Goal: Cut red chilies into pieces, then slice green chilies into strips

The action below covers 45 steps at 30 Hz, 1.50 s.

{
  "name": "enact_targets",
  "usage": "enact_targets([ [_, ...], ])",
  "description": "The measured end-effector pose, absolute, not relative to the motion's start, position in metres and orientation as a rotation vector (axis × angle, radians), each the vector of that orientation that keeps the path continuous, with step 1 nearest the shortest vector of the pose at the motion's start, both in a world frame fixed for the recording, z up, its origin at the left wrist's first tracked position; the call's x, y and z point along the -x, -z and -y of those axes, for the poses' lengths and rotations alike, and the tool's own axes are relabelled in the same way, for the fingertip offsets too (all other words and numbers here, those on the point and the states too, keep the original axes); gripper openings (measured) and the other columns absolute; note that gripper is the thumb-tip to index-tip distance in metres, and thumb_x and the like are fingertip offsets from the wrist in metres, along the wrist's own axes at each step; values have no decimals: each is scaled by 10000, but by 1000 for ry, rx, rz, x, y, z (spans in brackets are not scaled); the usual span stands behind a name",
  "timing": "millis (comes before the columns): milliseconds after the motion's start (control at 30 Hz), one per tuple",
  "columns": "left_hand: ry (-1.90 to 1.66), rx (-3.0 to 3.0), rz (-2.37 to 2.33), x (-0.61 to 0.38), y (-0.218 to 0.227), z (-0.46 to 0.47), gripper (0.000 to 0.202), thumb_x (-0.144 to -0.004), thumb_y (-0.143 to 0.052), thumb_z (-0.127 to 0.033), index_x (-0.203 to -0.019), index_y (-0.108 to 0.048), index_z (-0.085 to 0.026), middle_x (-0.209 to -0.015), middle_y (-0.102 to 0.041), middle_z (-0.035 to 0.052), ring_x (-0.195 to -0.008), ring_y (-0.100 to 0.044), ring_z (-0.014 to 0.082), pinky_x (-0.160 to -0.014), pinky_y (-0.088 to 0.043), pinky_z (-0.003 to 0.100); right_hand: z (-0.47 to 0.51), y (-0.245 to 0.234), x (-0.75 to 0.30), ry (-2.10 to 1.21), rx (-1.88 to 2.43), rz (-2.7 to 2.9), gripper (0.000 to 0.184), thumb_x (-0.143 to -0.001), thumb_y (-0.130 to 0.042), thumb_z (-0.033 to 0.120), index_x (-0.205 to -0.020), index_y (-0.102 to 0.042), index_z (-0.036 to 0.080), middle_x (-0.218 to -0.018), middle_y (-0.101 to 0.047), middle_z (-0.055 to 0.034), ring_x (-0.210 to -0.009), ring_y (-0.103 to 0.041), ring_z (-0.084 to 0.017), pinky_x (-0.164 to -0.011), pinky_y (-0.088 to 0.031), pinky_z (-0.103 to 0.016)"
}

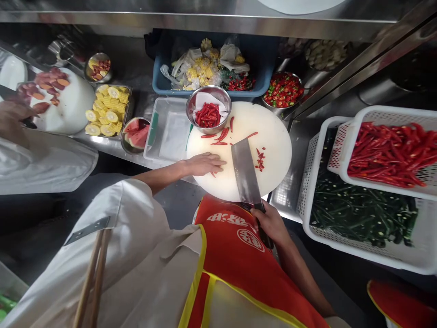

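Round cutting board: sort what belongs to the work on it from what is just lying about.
Likely in use: cutting board, cleaver, cut chili pieces, steel bowl of red chilies.

Apparently just nearby: corn pieces, watermelon, blue bin, green peppers.

"What's your count?"
"On my remote feed, one cleaver (245, 171), two round boards (276, 132), two white baskets (385, 190), one blue bin (159, 75)."
"And the wearer's hands (205, 164)?"
"I see both: two."

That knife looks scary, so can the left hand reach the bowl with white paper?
Probably yes: the left hand is close to the bowl, with only loose chilies between; the cleaver is off to one side.
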<state>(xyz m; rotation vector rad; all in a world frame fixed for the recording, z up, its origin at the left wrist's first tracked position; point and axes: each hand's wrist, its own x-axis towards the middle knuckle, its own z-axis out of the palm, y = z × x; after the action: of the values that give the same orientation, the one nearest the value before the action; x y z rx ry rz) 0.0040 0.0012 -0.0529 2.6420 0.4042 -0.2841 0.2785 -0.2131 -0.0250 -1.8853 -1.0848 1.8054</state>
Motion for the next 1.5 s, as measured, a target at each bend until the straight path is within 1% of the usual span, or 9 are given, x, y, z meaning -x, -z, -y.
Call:
enact_targets([
  [133, 370, -2692, -513, -1, 52, -2, 409, -943, -442, -193, -1308, -570, -326, -1376, -557, 29, -1245, -464, 236, -993, -369, 373, 221, 23, -277, -1736, 1921, 1018, 159, -843, -498, 391, -796, -482, 240, -469, -554, 64, -443, -551, -156, -517, -415, -268],
  [300, 147, -2666, -1000, -3, 62, 29, 429, -946, -473, -286, -1368, -519, -218, -1231, -580, 116, -1119, -490, 270, -956, -408, 396, 231, 19, -277, -1671, 2021, 1163, 194, -855, -484, 392, -887, -562, 217, -544, -613, 41, -514, -586, -172, -559, -422, -276],
  [367, 30, -2594, -1208, -7, 70, 45, 451, -923, -523, -310, -1359, -523, -198, -1185, -578, 125, -1079, -497, 285, -912, -430, 408, 231, 16, -277, -1647, 2046, 1275, 251, -866, -467, 397, -946, -603, 202, -635, -671, 3, -603, -629, -196, -604, -438, -289],
  [467, -160, -2471, -1402, -10, 80, 62, 498, -893, -583, -365, -1352, -529, -178, -1161, -574, 129, -1049, -503, 296, -892, -447, 423, 227, 11, -275, -1580, 2059, 1459, 355, -881, -452, 377, -1126, -630, 190, -895, -743, -69, -845, -683, -247, -716, -464, -316],
  [600, -387, -2326, -1436, -5, 88, 67, 346, -901, -582, -301, -1233, -616, -209, -1138, -586, 101, -1045, -527, 262, -937, -448, 413, 218, 6, -269, -1515, 2107, 1649, 452, -893, -431, 312, -1310, -584, 222, -1077, -738, -90, -970, -684, -270, -785, -468, -327],
  [767, -488, -2187, -1425, -3, 95, 60, 164, -928, -559, -274, -1003, -684, -198, -972, -626, 68, -941, -565, 213, -874, -469, 379, 212, 1, -266, -1469, 2154, 1861, 511, -908, -407, 310, -1400, -526, 233, -1050, -745, -88, -926, -696, -267, -766, -462, -316],
  [1000, -509, -2131, -1464, -7, 100, 54, 59, -854, -664, -257, -850, -658, -199, -858, -598, 44, -868, -561, 200, -812, -481, 362, 215, -12, -264, -1542, 2136, 1857, 528, -915, -408, 341, -1432, -491, 275, -1026, -752, -63, -915, -699, -278, -741, -460, -321],
  [1167, -555, -2163, -1344, -1, 99, 50, 78, -853, -669, -275, -863, -632, -207, -938, -590, 52, -938, -552, 198, -860, -482, 357, 214, -13, -262, -1563, 2115, 1806, 523, -908, -418, 335, -1421, -504, 278, -1056, -750, -57, -937, -699, -281, -759, -469, -322],
  [1500, -558, -2187, -1254, -8, 102, 43, 64, -850, -651, -253, -814, -626, -207, -962, -585, 55, -941, -545, 194, -875, -480, 359, 212, -6, -261, -1494, 2115, 1842, 508, -899, -436, 303, -1398, -525, 282, -1144, -729, -53, -1011, -685, -269, -809, -483, -321],
])
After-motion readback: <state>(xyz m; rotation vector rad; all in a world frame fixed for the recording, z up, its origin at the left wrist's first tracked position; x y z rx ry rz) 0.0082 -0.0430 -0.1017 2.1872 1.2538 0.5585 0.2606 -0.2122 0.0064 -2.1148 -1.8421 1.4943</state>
